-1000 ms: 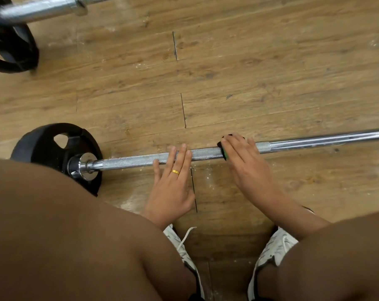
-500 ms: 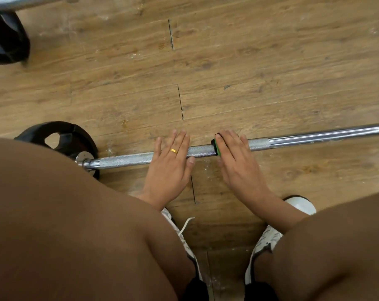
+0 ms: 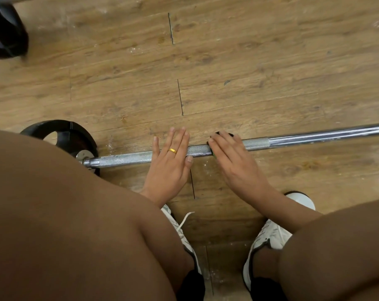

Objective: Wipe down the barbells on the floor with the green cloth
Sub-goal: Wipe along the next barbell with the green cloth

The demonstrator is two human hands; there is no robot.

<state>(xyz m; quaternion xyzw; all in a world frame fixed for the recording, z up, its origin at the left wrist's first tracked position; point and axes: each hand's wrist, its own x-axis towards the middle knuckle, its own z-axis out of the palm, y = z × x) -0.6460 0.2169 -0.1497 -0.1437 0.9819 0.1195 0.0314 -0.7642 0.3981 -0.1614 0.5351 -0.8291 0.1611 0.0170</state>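
A steel barbell (image 3: 292, 140) lies across the wooden floor, with a black weight plate (image 3: 62, 132) on its left end, partly hidden by my knee. My left hand (image 3: 170, 161) rests flat on the knurled part of the bar, fingers straight. Just to the right, my right hand (image 3: 234, 159) lies over the bar and presses the green cloth (image 3: 213, 155) against it. Only a thin green edge and a dark corner of the cloth show past my fingers. My right thumb is hidden.
A second barbell's black plate (image 3: 6, 33) sits at the top left corner. My knees fill the lower left and lower right, and my white shoes (image 3: 269, 235) stand just behind the bar. Open wooden floor (image 3: 249, 61) stretches beyond the bar.
My right hand has slid the cloth a little to the left along the knurled bar, closer to my left hand. The left hand has stayed almost in place.
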